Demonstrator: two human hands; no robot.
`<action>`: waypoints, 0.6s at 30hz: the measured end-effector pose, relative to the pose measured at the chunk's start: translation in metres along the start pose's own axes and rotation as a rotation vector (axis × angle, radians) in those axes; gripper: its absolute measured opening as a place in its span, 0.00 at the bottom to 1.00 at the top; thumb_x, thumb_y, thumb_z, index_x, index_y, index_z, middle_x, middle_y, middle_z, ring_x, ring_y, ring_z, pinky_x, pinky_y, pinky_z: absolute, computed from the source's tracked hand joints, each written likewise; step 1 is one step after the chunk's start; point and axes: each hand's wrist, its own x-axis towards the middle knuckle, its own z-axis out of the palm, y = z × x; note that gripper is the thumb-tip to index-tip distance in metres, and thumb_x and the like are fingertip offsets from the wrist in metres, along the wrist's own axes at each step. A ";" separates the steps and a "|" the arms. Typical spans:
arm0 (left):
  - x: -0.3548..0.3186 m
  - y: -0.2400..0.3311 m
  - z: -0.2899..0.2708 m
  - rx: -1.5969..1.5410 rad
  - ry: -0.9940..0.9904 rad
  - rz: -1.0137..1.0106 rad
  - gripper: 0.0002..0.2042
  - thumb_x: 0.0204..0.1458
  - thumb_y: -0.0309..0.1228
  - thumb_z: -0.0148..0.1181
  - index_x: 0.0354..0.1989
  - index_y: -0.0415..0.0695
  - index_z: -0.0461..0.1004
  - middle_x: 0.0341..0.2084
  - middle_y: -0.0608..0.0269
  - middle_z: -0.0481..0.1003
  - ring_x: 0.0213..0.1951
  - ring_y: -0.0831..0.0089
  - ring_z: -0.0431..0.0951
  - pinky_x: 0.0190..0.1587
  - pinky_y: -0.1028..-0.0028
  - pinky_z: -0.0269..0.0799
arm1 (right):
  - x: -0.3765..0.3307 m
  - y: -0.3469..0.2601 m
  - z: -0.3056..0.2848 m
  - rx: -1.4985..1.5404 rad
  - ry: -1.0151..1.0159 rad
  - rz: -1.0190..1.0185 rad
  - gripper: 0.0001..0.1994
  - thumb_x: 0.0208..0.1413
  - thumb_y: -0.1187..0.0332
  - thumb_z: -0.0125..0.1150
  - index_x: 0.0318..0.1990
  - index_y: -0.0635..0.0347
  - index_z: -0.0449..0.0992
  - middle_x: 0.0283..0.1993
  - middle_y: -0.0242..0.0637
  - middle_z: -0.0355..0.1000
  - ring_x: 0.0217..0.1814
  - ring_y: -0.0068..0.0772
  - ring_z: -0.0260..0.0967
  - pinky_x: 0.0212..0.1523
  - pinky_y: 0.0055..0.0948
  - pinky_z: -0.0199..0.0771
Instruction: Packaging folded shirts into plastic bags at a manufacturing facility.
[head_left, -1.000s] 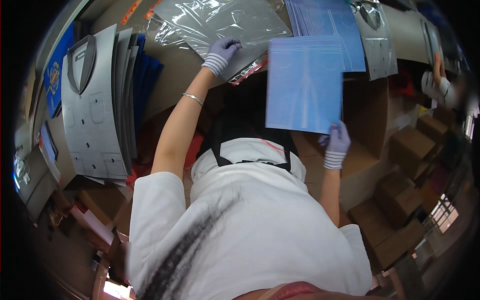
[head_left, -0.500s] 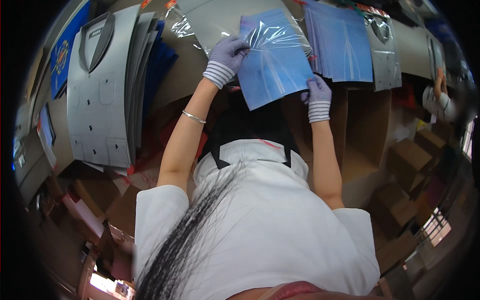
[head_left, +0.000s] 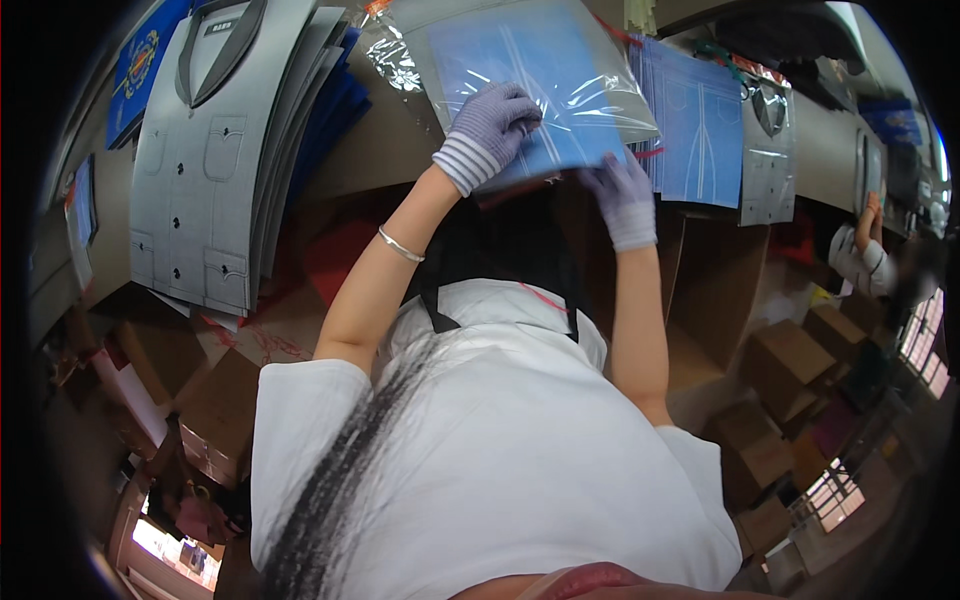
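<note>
From the head view, a clear plastic bag (head_left: 560,90) lies on the desk (head_left: 380,150) with a blue printed sheet (head_left: 520,70) inside it; the gloved left hand (head_left: 487,130) rests flat on the bag, fingers curled and pressed together; the gloved right hand (head_left: 622,195) grips the bag's near edge, fingers closed on it; just right lies a stack of blue sheets (head_left: 700,140); left, a stack of grey paper suits (head_left: 200,150); brown cardboard boxes (head_left: 790,350) sit below.

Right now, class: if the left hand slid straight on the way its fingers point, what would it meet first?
The left hand lies on the clear bag holding a blue sheet, fingers pointing toward the person's right. Going on, it would probably first reach the bag's far edge, then the stack of blue sheets; depth is unclear.
</note>
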 end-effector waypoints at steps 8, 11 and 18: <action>-0.042 -0.063 0.028 -0.190 0.008 -0.276 0.06 0.44 0.28 0.54 0.30 0.41 0.73 0.29 0.56 0.73 0.33 0.58 0.72 0.38 0.69 0.68 | 0.026 0.047 -0.034 -0.289 -0.181 0.303 0.12 0.53 0.73 0.49 0.45 0.67 0.66 0.38 0.44 0.70 0.39 0.34 0.70 0.40 0.29 0.73; -0.093 -0.083 0.021 -0.359 0.045 -0.594 0.10 0.50 0.32 0.49 0.31 0.38 0.73 0.25 0.57 0.75 0.28 0.69 0.74 0.35 0.75 0.69 | 0.013 0.077 -0.056 -0.643 -0.201 0.044 0.07 0.52 0.75 0.50 0.37 0.66 0.71 0.33 0.38 0.71 0.34 0.28 0.71 0.34 0.22 0.72; -0.170 -0.100 0.038 -0.858 -0.079 -1.242 0.18 0.56 0.42 0.42 0.37 0.41 0.73 0.35 0.61 0.75 0.36 0.72 0.75 0.38 0.74 0.69 | 0.015 0.124 0.025 -1.506 -0.592 -0.643 0.12 0.42 0.68 0.57 0.37 0.54 0.69 0.31 0.37 0.67 0.37 0.39 0.65 0.38 0.35 0.66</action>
